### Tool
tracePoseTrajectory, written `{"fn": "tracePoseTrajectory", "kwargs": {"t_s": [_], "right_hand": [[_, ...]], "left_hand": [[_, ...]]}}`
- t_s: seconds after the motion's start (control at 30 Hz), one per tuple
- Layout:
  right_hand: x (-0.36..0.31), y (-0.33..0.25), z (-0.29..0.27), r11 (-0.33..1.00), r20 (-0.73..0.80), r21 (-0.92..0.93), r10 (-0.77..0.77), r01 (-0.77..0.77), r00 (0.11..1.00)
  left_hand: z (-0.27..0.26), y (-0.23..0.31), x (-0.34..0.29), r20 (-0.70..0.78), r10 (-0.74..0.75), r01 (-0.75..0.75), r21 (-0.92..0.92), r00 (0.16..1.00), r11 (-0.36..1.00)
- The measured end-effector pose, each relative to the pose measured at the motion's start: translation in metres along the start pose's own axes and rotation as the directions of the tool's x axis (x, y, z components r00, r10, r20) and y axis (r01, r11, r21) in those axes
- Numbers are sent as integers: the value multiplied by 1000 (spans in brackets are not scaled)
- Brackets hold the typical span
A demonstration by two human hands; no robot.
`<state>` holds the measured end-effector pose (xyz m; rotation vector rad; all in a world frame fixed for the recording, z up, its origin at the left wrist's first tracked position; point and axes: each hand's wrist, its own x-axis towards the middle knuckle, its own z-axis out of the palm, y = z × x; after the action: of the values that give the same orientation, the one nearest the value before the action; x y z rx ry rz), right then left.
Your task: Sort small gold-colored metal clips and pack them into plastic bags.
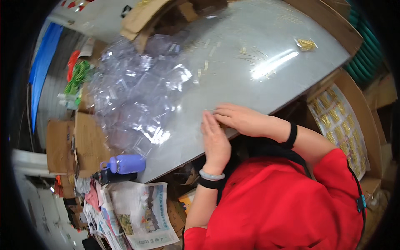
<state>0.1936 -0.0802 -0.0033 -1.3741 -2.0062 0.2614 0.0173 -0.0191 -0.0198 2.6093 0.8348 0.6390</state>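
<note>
Heap of clear plastic bags sits at the left of the counter. Left hand lies flat and open, holding nothing; right hand covers something small at the near edge, can't tell its grip. I'd keep both palms low and slide, not lift. Gold packet is far right.

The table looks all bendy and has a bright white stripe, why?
Head view: the fisheye lens curves the table edges toward the rim; the stripe is lamp glare on its shiny top; the clear bags glint too; corners go black.
</note>
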Motion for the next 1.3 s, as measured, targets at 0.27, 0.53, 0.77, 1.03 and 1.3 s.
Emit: {"fn": "tracePoseTrajectory", "kwargs": {"t_s": [0.27, 0.53, 0.77, 1.03, 1.3], "right_hand": [[-9, 23, -15, 978, -127, -201, 34, -59, 991], [-11, 20, -13, 977, -213, -136, 131, -163, 968], [-10, 19, -16, 983, -214, -98, 128, -152, 968], [-9, 17, -16, 986, -220, -70, 133, -152, 966], [-12, 25, -5, 983, -270, -71, 146, -171, 952]], "left_hand": [[-42, -36, 29, 101, -194, 218, -506, 976, 834], [-55, -90, 146, 309, -647, 431, -902, 697, 34], [-49, -91, 189, 163, -708, 562, -736, 688, 377], [-55, -87, 185, 183, -652, 578, -672, 736, 463], [-93, -60, 92, 468, -528, 615, -777, 709, 136]]}}
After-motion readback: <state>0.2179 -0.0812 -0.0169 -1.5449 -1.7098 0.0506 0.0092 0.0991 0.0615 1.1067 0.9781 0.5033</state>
